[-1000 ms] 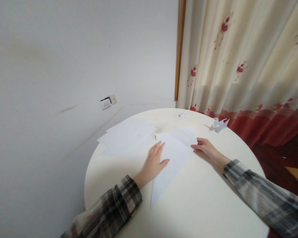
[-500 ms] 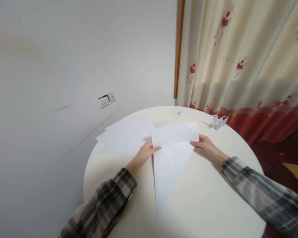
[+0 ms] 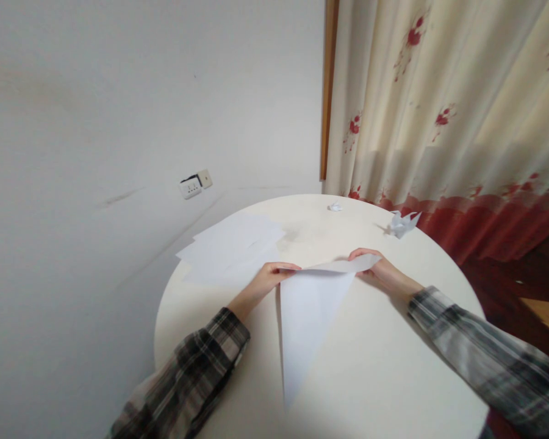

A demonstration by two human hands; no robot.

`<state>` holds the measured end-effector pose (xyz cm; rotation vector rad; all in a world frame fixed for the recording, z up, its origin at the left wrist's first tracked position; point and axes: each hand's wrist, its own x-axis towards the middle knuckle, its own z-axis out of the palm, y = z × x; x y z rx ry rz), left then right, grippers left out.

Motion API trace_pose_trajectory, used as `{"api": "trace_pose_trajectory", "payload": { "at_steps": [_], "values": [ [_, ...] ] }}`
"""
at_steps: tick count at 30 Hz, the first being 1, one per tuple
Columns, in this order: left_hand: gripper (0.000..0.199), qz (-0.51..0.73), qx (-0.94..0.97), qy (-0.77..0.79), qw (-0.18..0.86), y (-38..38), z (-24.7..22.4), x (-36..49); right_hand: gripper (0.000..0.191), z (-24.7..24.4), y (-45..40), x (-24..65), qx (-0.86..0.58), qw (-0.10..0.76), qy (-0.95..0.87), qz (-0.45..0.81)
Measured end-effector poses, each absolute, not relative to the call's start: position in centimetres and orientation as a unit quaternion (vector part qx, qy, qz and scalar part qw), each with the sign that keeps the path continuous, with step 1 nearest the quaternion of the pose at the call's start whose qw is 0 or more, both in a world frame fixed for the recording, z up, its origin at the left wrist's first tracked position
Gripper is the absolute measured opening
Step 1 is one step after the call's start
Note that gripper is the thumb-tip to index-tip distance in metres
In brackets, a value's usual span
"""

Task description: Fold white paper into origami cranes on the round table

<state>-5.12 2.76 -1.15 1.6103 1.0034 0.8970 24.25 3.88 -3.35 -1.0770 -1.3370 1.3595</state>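
Clock ref: tabletop, 12 = far edge, 6 = wearer. Going L to R.

Wall: white, scuffed, beyond the table's 9 to 12. Left sleeve: black/grey/white plaid, comes in from 7. Socket plate on wall, out past 10, tilted; second plate just right of it, dark gap along the top of the pair.

Loose paper sheets: white, fanned and overlapping, flat at 10.

Left hand: thumb and fingers narrow, pinching the left end of the folded edge on the white paper sheet. That sheet is mid-table: tapered body, point toward 6, broad end toward 12 with a flap lifted off the surface, curling up at its right end.

Round table: white top. Wood trim strip: vertical, beyond 12. Small folded paper: at 12 near the rim, too small to tell its shape.

Right hand: fingers around the flap's right end, narrow, holding paper; flap covers part of the grip. Paper crane: at 1, near rim, past the right hand. Curtain: cream, red flowers, red hem, beyond 1. Right sleeve: same plaid, from 4.
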Motion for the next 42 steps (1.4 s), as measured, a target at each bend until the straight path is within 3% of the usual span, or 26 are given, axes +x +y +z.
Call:
{"api": "trace_pose_trajectory", "payload": {
  "at_steps": [18,25,32,38,42],
  "values": [
    [0.015,0.406,0.606,0.449,0.516,2.8,-1.2,-4.8,0.018,-1.9,3.0,24.3,-0.439,0.448,-0.520,0.580],
    [0.015,0.356,0.634,0.448,0.520,3.1,-1.7,-5.2,0.023,-0.4,2.5,26.4,-0.361,0.291,-0.613,0.640],
    [0.024,0.324,0.714,0.434,0.444,3.3,-1.7,-4.7,0.048,1.0,2.7,25.6,-0.371,0.219,-0.589,0.684],
    [0.024,0.324,0.749,0.387,0.429,2.8,-1.0,-4.0,0.035,1.6,2.9,22.2,-0.370,0.120,-0.701,0.598],
    [0.020,0.328,0.735,0.374,0.461,2.7,-1.0,-3.9,0.038,1.4,3.0,20.2,-0.334,0.084,-0.721,0.601]
  ]
}}
